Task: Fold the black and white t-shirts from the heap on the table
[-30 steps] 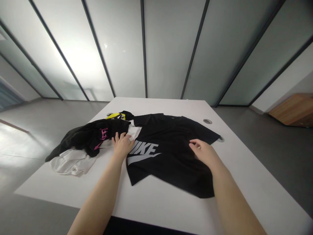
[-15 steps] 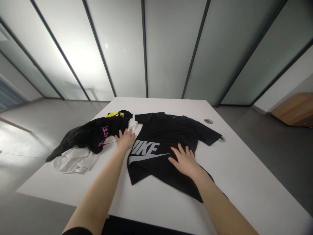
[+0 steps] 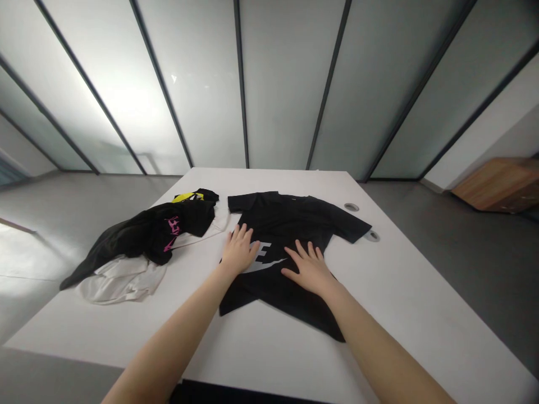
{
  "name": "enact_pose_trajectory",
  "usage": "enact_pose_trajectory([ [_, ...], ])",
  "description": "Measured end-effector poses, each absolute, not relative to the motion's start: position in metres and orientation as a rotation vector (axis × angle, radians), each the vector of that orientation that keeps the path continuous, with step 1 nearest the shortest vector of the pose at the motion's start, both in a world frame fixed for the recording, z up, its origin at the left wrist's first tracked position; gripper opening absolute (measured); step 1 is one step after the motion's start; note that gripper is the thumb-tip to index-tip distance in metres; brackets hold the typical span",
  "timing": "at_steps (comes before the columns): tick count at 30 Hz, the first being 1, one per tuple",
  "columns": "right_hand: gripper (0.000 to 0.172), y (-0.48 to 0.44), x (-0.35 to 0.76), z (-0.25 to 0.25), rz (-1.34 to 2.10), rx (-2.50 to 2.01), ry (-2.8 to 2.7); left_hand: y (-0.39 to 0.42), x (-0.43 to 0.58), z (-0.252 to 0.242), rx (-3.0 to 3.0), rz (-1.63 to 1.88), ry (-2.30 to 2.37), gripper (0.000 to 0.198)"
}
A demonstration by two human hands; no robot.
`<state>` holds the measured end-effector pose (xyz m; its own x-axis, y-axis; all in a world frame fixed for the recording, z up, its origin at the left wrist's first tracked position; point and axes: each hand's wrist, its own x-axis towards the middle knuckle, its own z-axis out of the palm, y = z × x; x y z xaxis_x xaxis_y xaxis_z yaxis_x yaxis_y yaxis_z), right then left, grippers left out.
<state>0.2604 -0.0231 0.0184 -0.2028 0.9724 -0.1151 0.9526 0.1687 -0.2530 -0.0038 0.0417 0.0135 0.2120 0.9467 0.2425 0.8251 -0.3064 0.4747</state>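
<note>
A black T-shirt (image 3: 290, 219) with a grey printed logo lies spread on the white table, its collar toward the far end and its hem toward me. My left hand (image 3: 240, 249) rests on the left part of the shirt, fingers spread, covering some of the print's letters. Lying flat on the right part of the shirt is my right hand (image 3: 310, 269), its fingers also apart. The fabric is not gripped by either hand. Part of the shirt's right side is hidden under my right forearm.
To the left lies a heap of clothes: a black garment with pink print (image 3: 147, 230), a white garment (image 3: 122, 279) and a black-and-yellow one (image 3: 196, 196). Two round grommets (image 3: 351, 207) sit in the right of the white table (image 3: 404, 297). Frosted glass panels stand beyond.
My left hand has moved right, from between the heap and the shirt onto the shirt's print. My right hand stays on the shirt. The view has shifted slightly.
</note>
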Motion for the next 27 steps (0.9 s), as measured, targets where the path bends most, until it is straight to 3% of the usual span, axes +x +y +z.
enact_pose_trajectory([
  [3,0.080,-0.029,0.249,0.018,0.320,-1.973,-2.326,0.023,0.013,0.001,2.258,0.703,1.515,0.058],
  [8,0.073,-0.054,0.223,0.017,0.219,-2.016,-2.249,0.017,0.008,-0.002,2.273,0.617,1.623,0.062],
  [16,0.089,-0.045,0.239,0.022,0.503,-1.989,-2.224,0.015,-0.013,0.002,2.295,0.468,1.777,0.064],
  [27,0.044,-0.015,0.298,0.021,0.398,-1.571,-1.865,0.001,0.000,0.010,2.534,0.215,1.835,0.066],
])
